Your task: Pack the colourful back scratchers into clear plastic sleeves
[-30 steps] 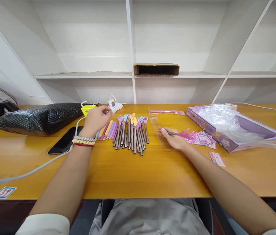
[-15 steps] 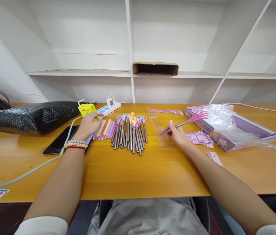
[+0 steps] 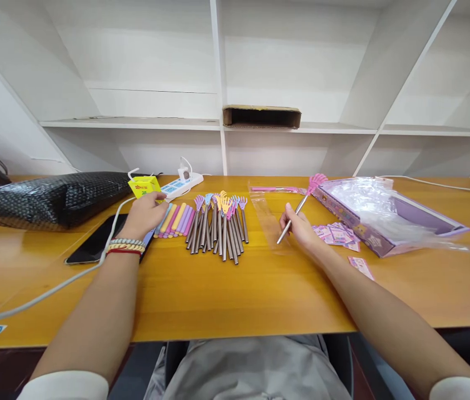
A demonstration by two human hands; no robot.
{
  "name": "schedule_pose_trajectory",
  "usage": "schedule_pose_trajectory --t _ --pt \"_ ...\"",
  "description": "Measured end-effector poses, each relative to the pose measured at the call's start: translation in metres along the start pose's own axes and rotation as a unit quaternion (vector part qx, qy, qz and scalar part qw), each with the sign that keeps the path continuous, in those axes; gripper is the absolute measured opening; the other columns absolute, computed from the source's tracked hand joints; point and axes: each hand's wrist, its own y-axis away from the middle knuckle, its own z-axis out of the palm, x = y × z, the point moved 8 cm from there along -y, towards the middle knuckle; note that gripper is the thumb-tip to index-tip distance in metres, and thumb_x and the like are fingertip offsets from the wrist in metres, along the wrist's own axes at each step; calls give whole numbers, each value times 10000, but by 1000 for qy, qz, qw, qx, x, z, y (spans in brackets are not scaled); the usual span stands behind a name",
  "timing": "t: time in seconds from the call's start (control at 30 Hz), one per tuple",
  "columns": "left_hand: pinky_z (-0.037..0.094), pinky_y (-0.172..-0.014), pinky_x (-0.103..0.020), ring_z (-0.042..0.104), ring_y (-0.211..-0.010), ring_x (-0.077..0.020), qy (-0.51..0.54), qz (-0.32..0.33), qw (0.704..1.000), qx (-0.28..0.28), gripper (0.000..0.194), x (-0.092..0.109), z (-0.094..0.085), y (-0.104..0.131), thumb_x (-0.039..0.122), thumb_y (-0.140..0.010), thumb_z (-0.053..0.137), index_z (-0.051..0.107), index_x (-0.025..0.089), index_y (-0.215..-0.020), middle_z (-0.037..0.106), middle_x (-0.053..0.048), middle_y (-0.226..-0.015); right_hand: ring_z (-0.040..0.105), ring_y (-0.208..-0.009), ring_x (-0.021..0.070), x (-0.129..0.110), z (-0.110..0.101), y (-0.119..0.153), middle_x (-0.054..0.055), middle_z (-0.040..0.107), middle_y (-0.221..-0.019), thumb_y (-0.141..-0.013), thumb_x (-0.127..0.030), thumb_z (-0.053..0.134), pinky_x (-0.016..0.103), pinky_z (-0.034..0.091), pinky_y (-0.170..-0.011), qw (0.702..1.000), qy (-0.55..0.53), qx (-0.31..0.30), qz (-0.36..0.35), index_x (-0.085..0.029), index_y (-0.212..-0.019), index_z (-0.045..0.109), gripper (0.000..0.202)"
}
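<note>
Left of centre, the left hand [image 3: 142, 215] is beside pastel tubes [image 3: 179, 218]; I cannot tell its grip's state. Mid-frame lie steel-shafted back scratchers [image 3: 223, 236]. Right of centre, the right hand [image 3: 300, 226] clamps a pink-headed back scratcher [image 3: 300, 206], its slim silvery shaft tilted.

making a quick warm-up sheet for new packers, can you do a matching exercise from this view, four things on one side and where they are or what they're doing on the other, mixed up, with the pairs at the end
Things
1. left hand
2. cardboard box
3. right hand
4. purple tray

Places and states
A. holding a pink-headed metal rod
B. heaped with clear plastic bags
C. beside the row of pastel sticks
D. up on the white shelf

Pairs: 1-C, 2-D, 3-A, 4-B
</note>
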Motion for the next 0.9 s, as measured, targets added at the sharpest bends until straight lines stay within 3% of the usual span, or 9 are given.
schedule_pose_trajectory --t 0.1,0.3,0.47,0.6,0.7,0.8,0.9 --pt "441 -874 -401 597 -932 -270 -12 0 999 51 304 3 -6 2 293 -751 470 628 160 -974 653 -106 -1008 407 -399 96 -3 -3 1 -11 443 -415 -786 -612 439 239 347 -453 999 39 15 -8 -191 -514 390 504" --pt "438 -850 -384 582 -937 -278 -42 -11 996 78 269 13 -12 8 301 -751 467 629 159 -913 653 -102 -964 390 -377 92 5 -7 1 -69 423 -432 -746 -354 511 206 273 -395 987 160 16 28 -177 -827 509 195" --pt "443 -798 -345 580 -900 -248 -48 58 993 94 242 55 -10 23 267 -754 454 612 152 -896 646 -95 -905 441 -421 96 7 -3 2 -40 504 -503 -675 -228 490 206 303 -414 980 198 9 32 -149 -938 554 281" --pt "437 -769 -330 582 -843 -226 -40 142 987 69 228 102 3 43 249 -764 446 604 155 -899 642 -83 -844 490 -457 133 -4 20 1 -30 551 -539 -725 -241 467 237 362 -464 975 217 -28 20 -160 -1240 427 523" --pt "437 -727 -323 586 -806 -217 -53 189 981 2 216 128 23 58 263 -796 420 606 158 -831 638 -92 -821 571 -599 184 -17 46 -6 34 615 -660 -750 -240 461 277 407 -566 945 322 -59 -27 -162 -1264 418 523" --pt "444 -690 -324 591 -815 -226 -76 199 976 -46 270 140 42 69 336 -830 406 608 157 -816 636 -114 -852 608 -795 260 -23 69 -15 117 646 -835 -764 -231 457 325 423 -667 906 413 -75 -49 -139 -1266 411 513" --pt "453 -699 -347 590 -858 -255 -101 192 974 -59 292 143 53 73 389 -822 432 613 161 -839 634 -128 -873 608 -883 298 -23 86 -22 155 637 -954 -788 -244 448 354 428 -703 895 436 -86 -41 -143 -1303 353 533"
